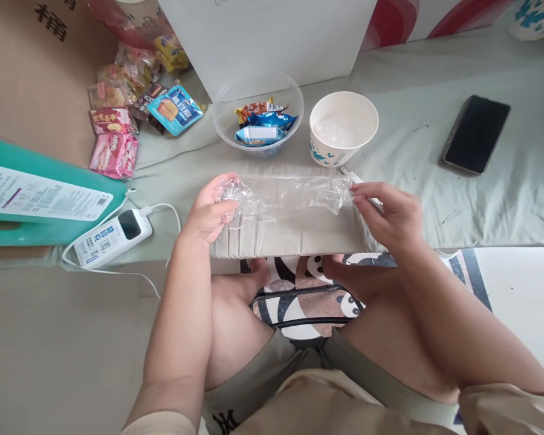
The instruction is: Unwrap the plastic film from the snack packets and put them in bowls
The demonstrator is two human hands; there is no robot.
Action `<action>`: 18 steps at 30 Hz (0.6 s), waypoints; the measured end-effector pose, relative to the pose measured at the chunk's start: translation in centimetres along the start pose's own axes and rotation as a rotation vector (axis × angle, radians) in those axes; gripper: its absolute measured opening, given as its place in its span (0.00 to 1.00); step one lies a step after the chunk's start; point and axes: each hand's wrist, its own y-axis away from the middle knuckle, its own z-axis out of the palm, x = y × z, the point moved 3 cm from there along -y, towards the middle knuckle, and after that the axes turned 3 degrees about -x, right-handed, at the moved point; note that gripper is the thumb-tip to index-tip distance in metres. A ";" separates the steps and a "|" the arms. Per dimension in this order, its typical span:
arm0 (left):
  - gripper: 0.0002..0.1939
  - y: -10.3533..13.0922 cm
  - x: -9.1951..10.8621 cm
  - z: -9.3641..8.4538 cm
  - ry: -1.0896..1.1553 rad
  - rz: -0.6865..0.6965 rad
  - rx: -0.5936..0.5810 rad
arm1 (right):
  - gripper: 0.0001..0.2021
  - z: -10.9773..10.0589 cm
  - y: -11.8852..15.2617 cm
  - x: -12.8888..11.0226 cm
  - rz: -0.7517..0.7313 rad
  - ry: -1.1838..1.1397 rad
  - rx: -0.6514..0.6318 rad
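Observation:
A crinkled sheet of clear plastic wrap (pixel 285 193) stretches between my two hands above the cloth-covered surface. My left hand (pixel 211 208) is closed on its bunched left end, thumb over the crumpled film. At the other end, my right hand (pixel 387 211) pinches the edge between thumb and fingers. Just beyond the film is a clear round plastic bowl (pixel 222 124) with several wrapped snacks (pixel 265 121) in it. To the right of that bowl stands a white paper bucket (pixel 344 124) with a teal leaf print; something clear and crumpled lies inside it.
A black phone (pixel 476 134) lies at the right. Several snack packets (pixel 113 124) are heaped at the left beside a cardboard box (pixel 31 66). A green jug (pixel 40 193) and a white power bank (pixel 113 238) with a cable sit near the left front edge. A white box (pixel 272 42) stands behind.

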 end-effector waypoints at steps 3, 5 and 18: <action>0.30 0.1 0.0 0.1 0.000 0.002 -0.012 | 0.05 -0.6 0.0 0.0 0.090 -0.013 0.125; 0.30 0.1 0.0 0.2 -0.007 0.003 -0.015 | 0.08 -0.4 0.1 0.7 0.203 -0.122 0.177; 0.30 0.2 0.3 0.5 -0.028 0.018 -0.005 | 0.11 3.6 0.1 0.6 0.650 -0.830 0.074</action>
